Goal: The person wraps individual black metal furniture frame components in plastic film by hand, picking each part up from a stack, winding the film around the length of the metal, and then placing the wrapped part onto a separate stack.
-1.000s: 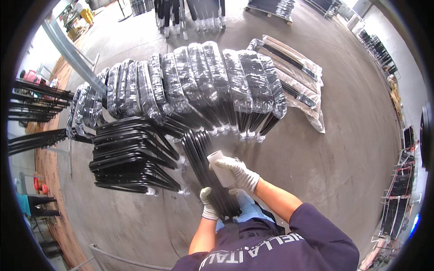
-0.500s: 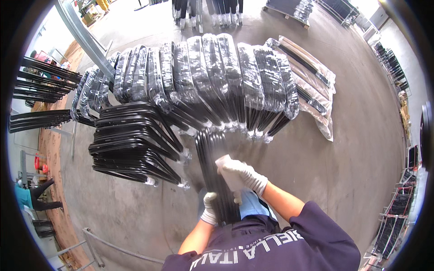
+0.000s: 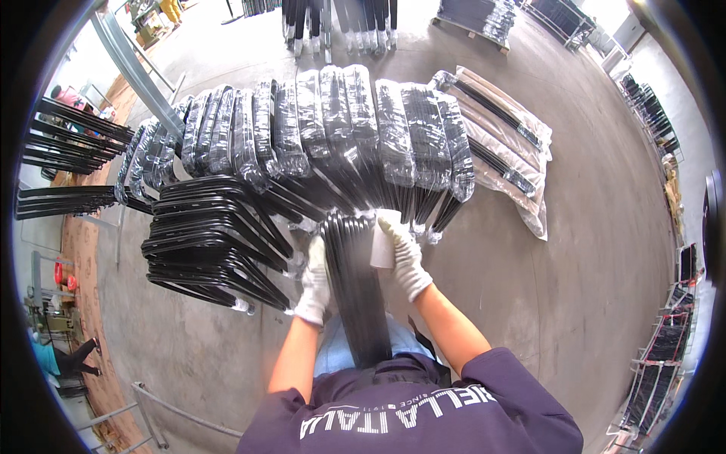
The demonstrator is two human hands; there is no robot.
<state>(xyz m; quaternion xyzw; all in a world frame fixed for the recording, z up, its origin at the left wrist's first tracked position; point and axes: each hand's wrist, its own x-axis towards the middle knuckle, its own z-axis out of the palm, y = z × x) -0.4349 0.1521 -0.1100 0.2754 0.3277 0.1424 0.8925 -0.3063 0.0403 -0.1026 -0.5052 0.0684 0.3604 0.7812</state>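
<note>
Since left hand (image 3: pixel 312 284) is now sitting farther up beside the black tube bundle (image 3: pixel 357 303), lower centre of frame, we're reading work as shifting to its upper end; right hand (image 3: pixel 407 261) is curling fingers around white roll (image 3: pixel 383 254); left fingers' hold we can't tell.

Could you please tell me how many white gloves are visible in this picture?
2: the left-hand glove is beside the bundle of black tubes; the right-hand glove grips the white roll. Others may be hidden farther away.

Both bare forearms (image 3: pixel 446 325) extend forward, the white-fabric-gloved left hand (image 3: pixel 312 286) fairly straight, the white-fabric-gloved right hand (image 3: pixel 407 261) curled inward.
</note>
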